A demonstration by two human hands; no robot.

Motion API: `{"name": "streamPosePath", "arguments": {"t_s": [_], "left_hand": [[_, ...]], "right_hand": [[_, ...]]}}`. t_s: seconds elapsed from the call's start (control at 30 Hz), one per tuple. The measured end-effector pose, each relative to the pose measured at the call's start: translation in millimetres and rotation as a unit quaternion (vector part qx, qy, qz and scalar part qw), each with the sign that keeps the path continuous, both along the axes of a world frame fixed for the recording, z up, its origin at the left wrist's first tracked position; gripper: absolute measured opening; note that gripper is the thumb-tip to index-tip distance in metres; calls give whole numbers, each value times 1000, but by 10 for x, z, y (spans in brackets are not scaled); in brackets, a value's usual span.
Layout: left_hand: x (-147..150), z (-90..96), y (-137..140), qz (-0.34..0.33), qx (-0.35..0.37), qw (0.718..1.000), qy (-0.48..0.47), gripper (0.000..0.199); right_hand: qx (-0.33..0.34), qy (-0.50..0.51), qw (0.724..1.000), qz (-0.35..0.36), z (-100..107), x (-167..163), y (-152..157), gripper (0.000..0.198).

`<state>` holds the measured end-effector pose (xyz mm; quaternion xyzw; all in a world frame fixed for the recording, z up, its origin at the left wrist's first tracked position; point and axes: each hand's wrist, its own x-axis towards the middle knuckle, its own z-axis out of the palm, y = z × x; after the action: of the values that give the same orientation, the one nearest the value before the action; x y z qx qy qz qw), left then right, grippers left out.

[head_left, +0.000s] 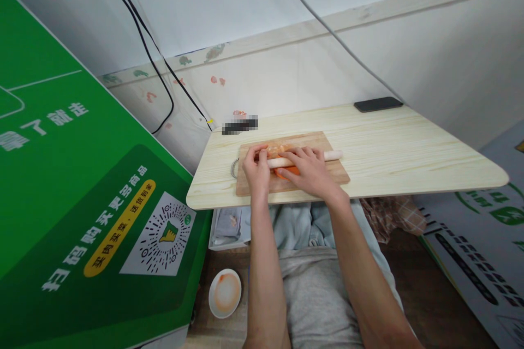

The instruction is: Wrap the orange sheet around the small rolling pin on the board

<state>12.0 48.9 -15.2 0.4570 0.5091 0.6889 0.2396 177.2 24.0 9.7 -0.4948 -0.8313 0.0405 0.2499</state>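
A pale wooden rolling pin (333,156) lies crosswise over a wooden cutting board (338,173). My left hand (257,166) is closed at the pin's left end, its fingers bent and hiding that end. My right hand (307,169) lies over the middle of the pin, fingers on the far side and thumb on the near side. Under and around the pin is a soft-looking orange mass (289,173), partly covered by my right hand. Behind the pin, a paler, shiny orange part (278,150) shows; I cannot make out its kind.
The board rests on a light wood-grain table (393,147) against the wall. A black phone (379,104) lies at the back right, and a blurred dark item (239,125) at the back left. Below left are a stained white bowl (225,293) and a green panel (135,202).
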Motion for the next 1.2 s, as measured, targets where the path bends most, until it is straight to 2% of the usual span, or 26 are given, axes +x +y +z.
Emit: {"name": "streamPosePath", "arguments": {"t_s": [0.17, 0.37, 0.9, 1.2], "left_hand": [[-1, -1, 5, -5, 8, 1000, -7, 16], [0, -4, 9, -2, 9, 1000, -2, 16], [-4, -6, 2, -4, 8, 1000, 0, 16], [-4, -14, 15, -4, 11, 1000, -5, 16]], "right_hand": [[-12, -9, 1000, 7, 12, 22, -7, 48], [3, -10, 1000, -15, 8, -30, 23, 45], [-3, -6, 1000, 8, 5, 10, 21, 46], [5, -11, 1000, -12, 14, -30, 22, 42]]}}
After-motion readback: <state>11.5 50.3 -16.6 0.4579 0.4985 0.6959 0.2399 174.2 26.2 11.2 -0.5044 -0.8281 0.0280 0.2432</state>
